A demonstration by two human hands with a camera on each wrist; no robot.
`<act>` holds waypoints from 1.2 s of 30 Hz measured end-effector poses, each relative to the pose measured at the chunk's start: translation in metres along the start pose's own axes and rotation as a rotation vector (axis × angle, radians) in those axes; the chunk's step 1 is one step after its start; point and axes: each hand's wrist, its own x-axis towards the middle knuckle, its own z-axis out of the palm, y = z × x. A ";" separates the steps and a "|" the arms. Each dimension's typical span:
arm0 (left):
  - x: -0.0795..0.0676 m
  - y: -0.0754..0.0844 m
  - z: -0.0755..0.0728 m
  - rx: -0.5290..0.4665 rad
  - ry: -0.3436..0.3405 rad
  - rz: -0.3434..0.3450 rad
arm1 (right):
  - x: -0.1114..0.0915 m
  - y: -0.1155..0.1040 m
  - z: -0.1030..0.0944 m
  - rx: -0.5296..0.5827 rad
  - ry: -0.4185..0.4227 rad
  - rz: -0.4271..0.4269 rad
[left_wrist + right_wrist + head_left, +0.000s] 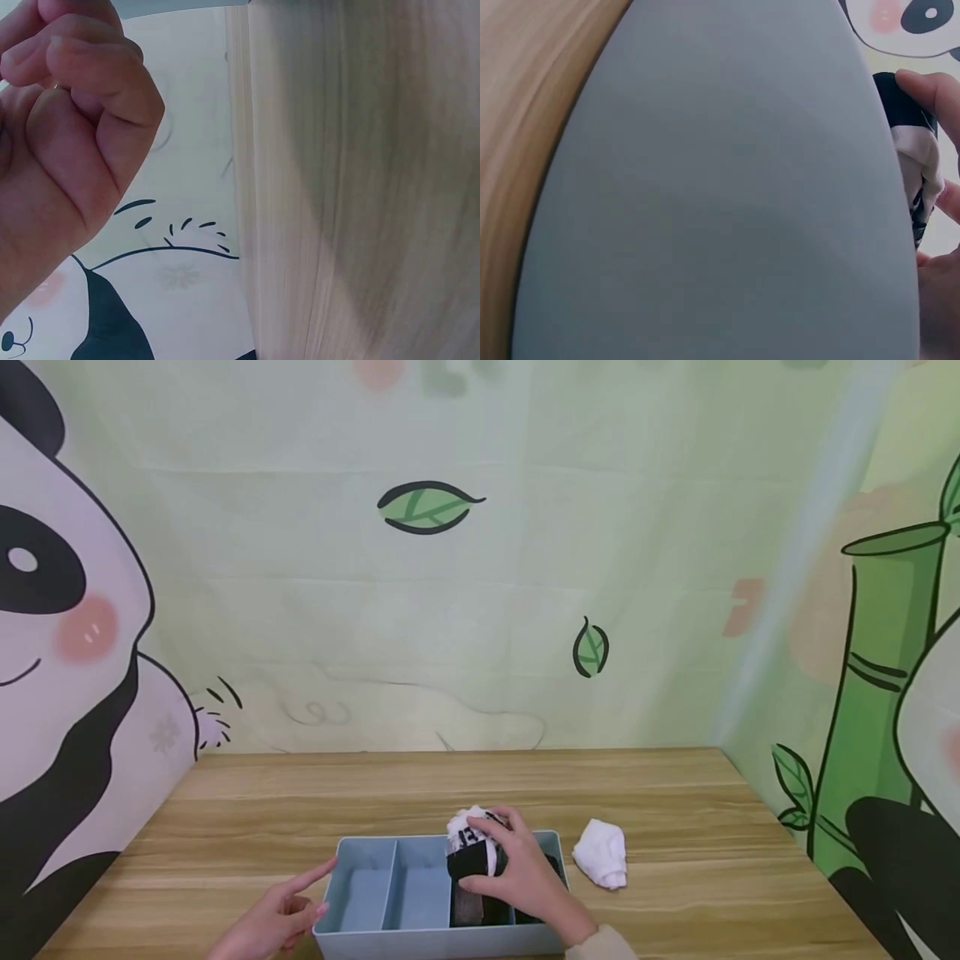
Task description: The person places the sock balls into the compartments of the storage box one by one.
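Clearly, the right hand (521, 864) is clamped on a black-and-white cloth bundle (468, 858), its thumb at the lower front and its fingers over the top. The bundle sits over the third compartment from the left of a blue-grey box (442, 945); whether it touches what lies below is hard to tell. Dark contents (468, 907) fill much of that compartment, and more dark material (528, 917) shows in the rightmost one, partly hidden by the hand. A thin divider (389, 889) separates the two left compartments, where the blue floor shows.

The left hand (273, 917) has its index finger straight out to the box's left rim, the thumb apart from it and nearer the front corner; the other fingers bend toward the palm (the left wrist view shows those folds closely). It grasps nothing.

Just beside the box's right end, a crumpled white cloth (600, 853) lies on the wood-grain table (262, 802). A pale sleeve (600, 943) covers the right wrist. Behind stands a light green backdrop (525, 552) printed with leaves, a large panda (120, 585) on the left and a bamboo stalk (873, 685) on the right.
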 end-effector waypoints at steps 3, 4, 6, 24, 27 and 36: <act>0.000 0.001 0.000 0.001 -0.003 -0.018 | 0.003 -0.003 0.005 0.015 -0.024 0.022; 0.000 0.002 0.000 0.003 -0.001 -0.029 | 0.004 -0.004 0.006 0.021 -0.033 0.031; 0.000 0.002 0.000 0.007 0.003 -0.043 | 0.005 -0.005 0.010 0.036 -0.046 0.042; -0.001 0.000 0.000 -0.022 0.001 -0.025 | 0.009 -0.015 0.043 -0.028 -0.136 0.008; -0.001 0.002 0.001 -0.013 0.016 -0.069 | 0.010 -0.018 0.045 -0.044 -0.160 0.021; -0.001 0.005 0.002 -0.005 0.045 -0.094 | 0.013 -0.021 0.051 -0.180 -0.201 0.004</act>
